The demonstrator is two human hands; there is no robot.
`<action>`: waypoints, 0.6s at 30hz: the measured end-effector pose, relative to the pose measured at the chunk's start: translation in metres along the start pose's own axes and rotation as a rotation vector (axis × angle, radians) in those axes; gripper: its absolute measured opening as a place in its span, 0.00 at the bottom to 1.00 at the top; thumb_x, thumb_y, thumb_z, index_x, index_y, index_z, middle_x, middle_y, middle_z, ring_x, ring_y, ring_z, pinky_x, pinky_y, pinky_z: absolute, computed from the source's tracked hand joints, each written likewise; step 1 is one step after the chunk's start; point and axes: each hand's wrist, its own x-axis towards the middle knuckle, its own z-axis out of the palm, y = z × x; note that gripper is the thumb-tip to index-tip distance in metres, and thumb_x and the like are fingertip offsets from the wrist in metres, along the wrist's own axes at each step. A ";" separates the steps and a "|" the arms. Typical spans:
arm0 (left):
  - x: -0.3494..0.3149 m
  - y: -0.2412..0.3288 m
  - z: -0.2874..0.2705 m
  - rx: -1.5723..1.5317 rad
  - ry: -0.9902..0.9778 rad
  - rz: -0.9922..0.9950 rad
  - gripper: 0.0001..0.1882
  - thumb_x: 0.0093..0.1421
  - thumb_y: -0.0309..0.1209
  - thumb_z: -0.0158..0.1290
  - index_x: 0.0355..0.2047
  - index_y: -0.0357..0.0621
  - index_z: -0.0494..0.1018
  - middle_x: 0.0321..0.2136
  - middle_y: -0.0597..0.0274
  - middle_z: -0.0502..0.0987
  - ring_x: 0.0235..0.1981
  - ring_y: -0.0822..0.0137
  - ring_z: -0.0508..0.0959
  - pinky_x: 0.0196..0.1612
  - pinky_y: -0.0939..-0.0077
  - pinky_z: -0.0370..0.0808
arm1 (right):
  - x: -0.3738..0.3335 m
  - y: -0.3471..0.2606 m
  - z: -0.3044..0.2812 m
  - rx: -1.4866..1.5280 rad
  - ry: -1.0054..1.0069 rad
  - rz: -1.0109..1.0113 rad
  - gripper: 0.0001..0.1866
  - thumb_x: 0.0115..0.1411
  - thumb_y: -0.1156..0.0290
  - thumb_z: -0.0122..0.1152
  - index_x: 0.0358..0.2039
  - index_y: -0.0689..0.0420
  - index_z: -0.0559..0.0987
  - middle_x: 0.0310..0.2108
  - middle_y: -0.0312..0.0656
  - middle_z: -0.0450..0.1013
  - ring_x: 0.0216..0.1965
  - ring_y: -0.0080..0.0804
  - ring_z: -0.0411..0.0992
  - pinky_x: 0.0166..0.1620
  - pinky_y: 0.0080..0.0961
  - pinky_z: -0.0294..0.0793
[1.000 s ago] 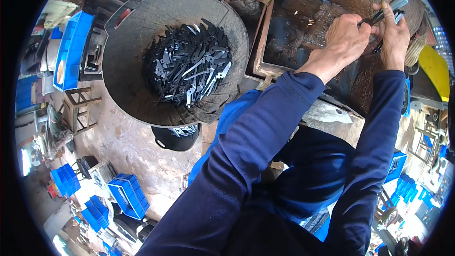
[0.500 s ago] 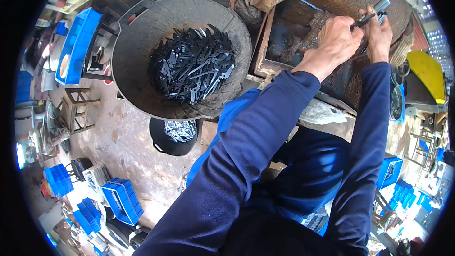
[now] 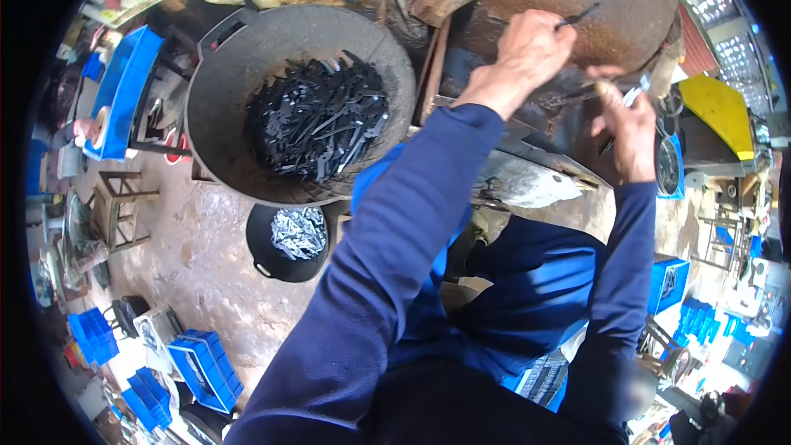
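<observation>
Got a slim black metal-looking strip (image 3: 582,16) in a tightly curled left hand (image 3: 531,48) over the grimy brown tabletop (image 3: 630,21), plus a shiny silver metal piece (image 3: 634,96) in a half-spread right hand (image 3: 628,125), too blurry to tell how tightly. Probably light, stiff, kinda slippery, best pinched mid-length

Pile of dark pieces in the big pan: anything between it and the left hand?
Yes: the wooden edge and the pan's right rim lie between the left hand and the pile in this view. Nothing visible covers the pile.
</observation>
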 end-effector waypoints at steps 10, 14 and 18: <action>0.000 -0.036 -0.003 0.247 -0.278 0.081 0.18 0.62 0.42 0.54 0.37 0.36 0.79 0.30 0.45 0.80 0.32 0.50 0.80 0.38 0.64 0.74 | -0.076 0.039 -0.002 -0.381 -0.340 -0.365 0.20 0.48 0.88 0.65 0.42 0.59 0.79 0.49 0.43 0.77 0.52 0.37 0.75 0.46 0.27 0.78; -0.002 -0.034 -0.009 0.444 -0.467 0.019 0.18 0.63 0.40 0.54 0.39 0.34 0.79 0.34 0.43 0.81 0.36 0.48 0.80 0.42 0.63 0.74 | -0.092 0.041 -0.006 -0.521 -0.412 -0.379 0.21 0.45 0.88 0.63 0.42 0.59 0.79 0.48 0.44 0.76 0.50 0.41 0.76 0.49 0.29 0.77; -0.007 -0.051 -0.013 0.521 -0.605 0.016 0.17 0.63 0.37 0.54 0.42 0.32 0.78 0.35 0.43 0.81 0.38 0.48 0.80 0.44 0.63 0.74 | -0.097 0.049 -0.005 -0.525 -0.474 -0.317 0.24 0.42 0.84 0.67 0.43 0.59 0.78 0.45 0.45 0.76 0.48 0.44 0.76 0.47 0.30 0.77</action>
